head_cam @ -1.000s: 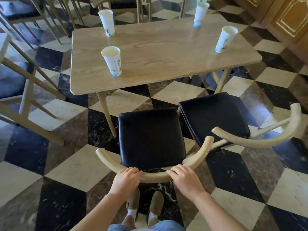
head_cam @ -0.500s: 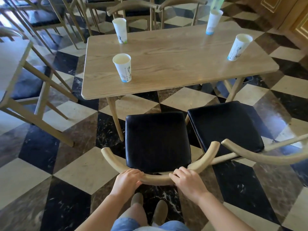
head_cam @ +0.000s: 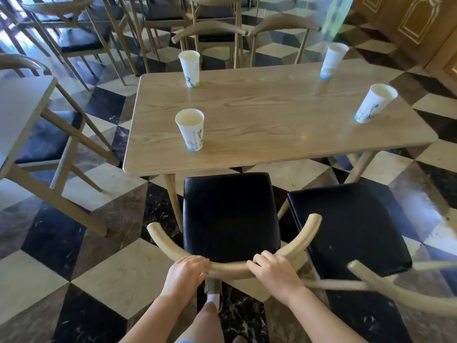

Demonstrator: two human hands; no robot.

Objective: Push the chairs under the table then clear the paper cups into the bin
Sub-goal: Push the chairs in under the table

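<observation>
My left hand (head_cam: 184,273) and my right hand (head_cam: 273,272) both grip the curved wooden backrest of a chair (head_cam: 231,214) with a black seat. Its front edge touches the near edge of the wooden table (head_cam: 272,115). A second black-seated chair (head_cam: 346,224) stands to the right, apart from the table. Several white paper cups stand upright on the table: one near left (head_cam: 190,128), one far left (head_cam: 189,68), one far right (head_cam: 332,59), one near right (head_cam: 374,102).
Another table and chair (head_cam: 37,134) stand close on the left. More wooden chairs (head_cam: 210,35) line the far side of the table and the back. Wooden panelled doors (head_cam: 420,23) are at the top right. The floor is checkered marble. No bin is in view.
The chair in my hands has slid forward toward the table, its seat now reaching the table's edge. I have stepped forward with it, so the table looks closer.
</observation>
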